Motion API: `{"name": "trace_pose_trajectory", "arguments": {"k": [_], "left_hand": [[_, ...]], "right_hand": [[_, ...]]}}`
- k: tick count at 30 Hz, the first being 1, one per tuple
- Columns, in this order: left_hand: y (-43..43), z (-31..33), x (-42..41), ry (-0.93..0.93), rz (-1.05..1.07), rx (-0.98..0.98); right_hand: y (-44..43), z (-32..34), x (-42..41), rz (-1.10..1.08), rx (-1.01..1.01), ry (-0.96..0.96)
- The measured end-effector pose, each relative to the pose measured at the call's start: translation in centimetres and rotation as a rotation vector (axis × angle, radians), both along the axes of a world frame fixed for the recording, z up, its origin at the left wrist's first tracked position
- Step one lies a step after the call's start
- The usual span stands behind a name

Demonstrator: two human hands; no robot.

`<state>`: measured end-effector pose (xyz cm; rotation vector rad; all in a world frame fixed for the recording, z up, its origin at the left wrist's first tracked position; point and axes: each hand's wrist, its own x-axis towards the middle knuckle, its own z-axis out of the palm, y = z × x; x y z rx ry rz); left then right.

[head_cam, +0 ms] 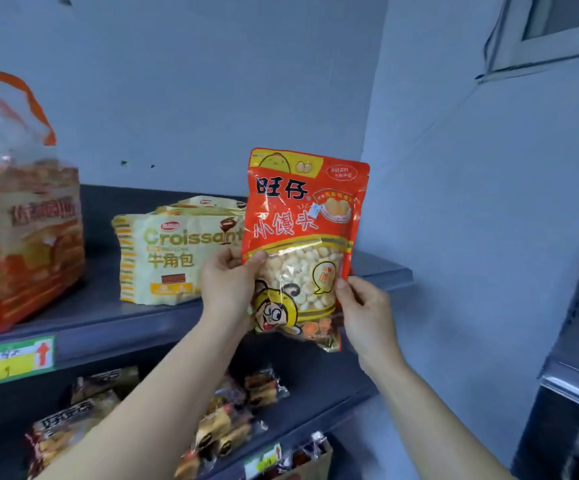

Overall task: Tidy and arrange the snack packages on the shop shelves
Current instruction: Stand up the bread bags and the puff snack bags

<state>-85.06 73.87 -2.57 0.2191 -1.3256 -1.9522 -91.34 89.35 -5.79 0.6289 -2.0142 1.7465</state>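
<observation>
up at the top shelf [108,317], a dark grey board set against a pale blue wall [212,98], i face a corner with a window [558,29] high on the right and a grey metal cabinet [575,341] low on the right. on the shelf a croissant pack [177,251] stands near the middle, and a big clear bag with an orange handle [21,220] sits well to its left. a green and yellow price label [11,358] is stuck on the shelf's front edge, and small snack packs [225,420] lie heaped on the lower shelf [333,408].

the red snack bag [302,237] is between my hands, in front of the top shelf's right end and just right of the croissant pack. my left grip [227,282] pinches its left edge at mid-height, thumb on the front. my right grip [367,313] pinches its right edge, a little lower.

the bag stands upright, long axis near vertical, top leaning slightly right. its printed front faces me, and its bottom hangs below the shelf's front edge.
</observation>
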Motion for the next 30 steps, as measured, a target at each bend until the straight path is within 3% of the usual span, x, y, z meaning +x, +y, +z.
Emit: {"name": "trace_pose_trajectory", "arguments": {"k": [4,7,12,18,23,30], "left_hand": [[1.3,1.7,-6.2,-0.019,-0.132,-0.051],[2.1,2.4,-10.4,-0.085,-0.168,-0.229],[0.7,1.3,-16.5,-0.318,0.018,-0.597],[0.6,0.3,-21.3,-0.605,0.127,-0.897],[1.1,0.3,-23.7,-0.657,0.191,-0.946],[1.8,0.0,-24.9,-0.686,0.332,-1.035]], "right_hand": [[0.7,2.2,-7.3,-0.215,-0.098,0.000],[1.6,3.5,-12.2,-0.362,-0.137,0.025],[2.9,6.1,-19.0,-0.544,-0.145,0.101],[4.3,7.3,-27.7,-0.665,-0.204,0.068],[4.7,6.0,-33.5,-0.614,-0.023,-0.033],[2.2,2.1,-38.3,-0.303,0.124,-0.269]]}}
